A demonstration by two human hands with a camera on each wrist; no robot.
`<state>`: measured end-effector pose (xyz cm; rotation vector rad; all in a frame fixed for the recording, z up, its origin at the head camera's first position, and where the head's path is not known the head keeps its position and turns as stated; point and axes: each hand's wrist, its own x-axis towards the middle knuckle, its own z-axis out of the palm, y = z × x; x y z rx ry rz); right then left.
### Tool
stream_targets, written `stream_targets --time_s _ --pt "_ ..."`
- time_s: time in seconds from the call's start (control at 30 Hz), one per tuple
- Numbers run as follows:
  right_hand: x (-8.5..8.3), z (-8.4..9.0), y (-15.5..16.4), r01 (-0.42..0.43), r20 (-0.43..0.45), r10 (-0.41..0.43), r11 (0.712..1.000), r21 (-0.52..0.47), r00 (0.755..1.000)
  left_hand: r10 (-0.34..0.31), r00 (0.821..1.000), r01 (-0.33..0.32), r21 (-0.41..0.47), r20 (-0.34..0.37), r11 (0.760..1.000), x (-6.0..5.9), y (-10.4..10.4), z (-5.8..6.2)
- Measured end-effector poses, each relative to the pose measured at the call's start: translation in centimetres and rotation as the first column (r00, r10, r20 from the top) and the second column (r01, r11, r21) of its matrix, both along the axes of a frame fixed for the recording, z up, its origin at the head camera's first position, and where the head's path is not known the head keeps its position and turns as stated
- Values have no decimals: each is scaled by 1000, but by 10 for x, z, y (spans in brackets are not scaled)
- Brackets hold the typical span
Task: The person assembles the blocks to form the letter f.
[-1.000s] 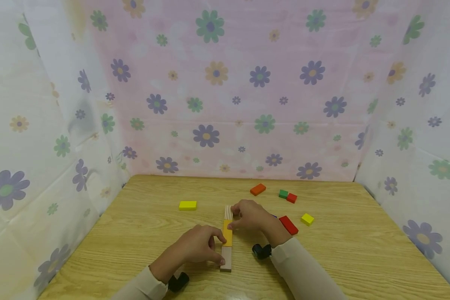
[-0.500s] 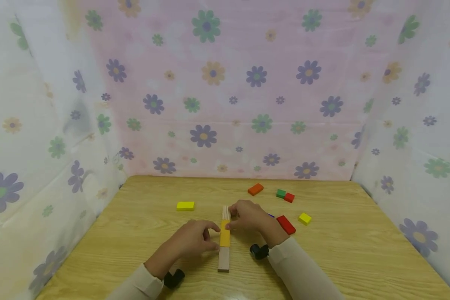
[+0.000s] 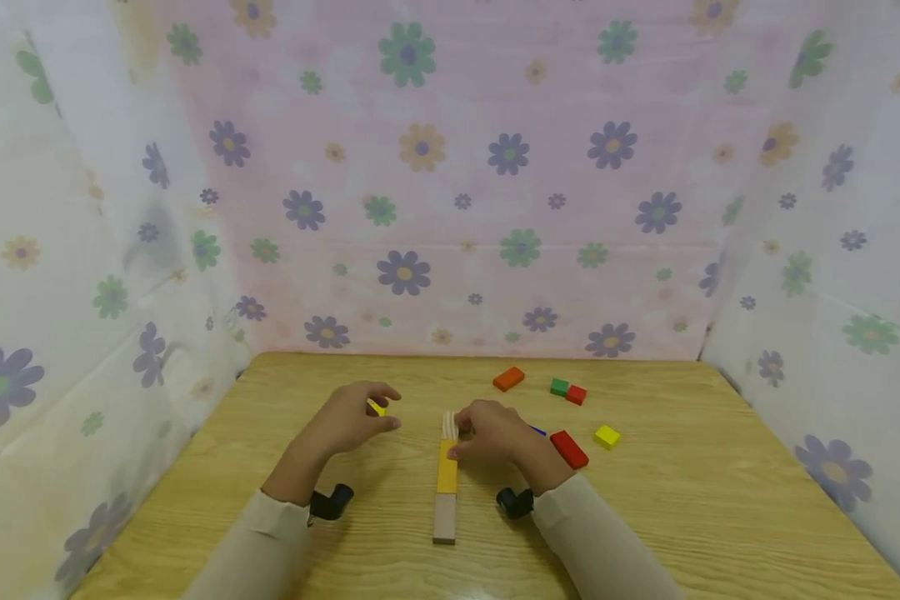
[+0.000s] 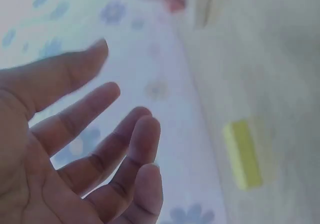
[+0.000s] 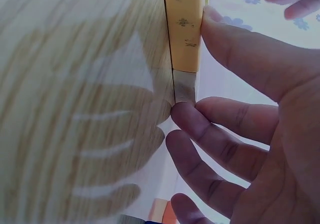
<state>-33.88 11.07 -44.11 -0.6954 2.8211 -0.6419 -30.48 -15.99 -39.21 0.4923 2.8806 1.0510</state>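
Three rectangular blocks form a straight row end to end on the table: a pale striped wooden block, a yellow-orange block and a greyish-brown wooden block nearest me. My right hand rests against the row's right side. Its thumb touches the yellow-orange block, and its fingertips lie at the wooden block at the far end. My left hand hovers beside a yellow block, partly hiding it. In the left wrist view that yellow block lies apart from the spread fingers.
Toward the back right lie an orange block, a green block and a small red block. A larger red block, a small yellow block and a partly hidden blue block lie right of my right hand.
My left hand has left the row of blocks and moved left and away from me, to the yellow block. The right hand stays at the row.
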Motion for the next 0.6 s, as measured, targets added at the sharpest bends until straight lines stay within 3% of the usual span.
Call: stream_targets --time_s 0.1,0.23,0.6 --pt "0 0 -2 -5 -7 5 1000 8 1000 36 999 -36 19 -28 999 -11 -16 5" --pt "2 1 -3 -13 -11 13 1000 7 1000 67 997 -66 51 -24 996 -21 -34 2" --pt "4 4 -1 -5 -8 5 1000 1 1000 121 992 -123 77 27 989 -45 -45 -29"
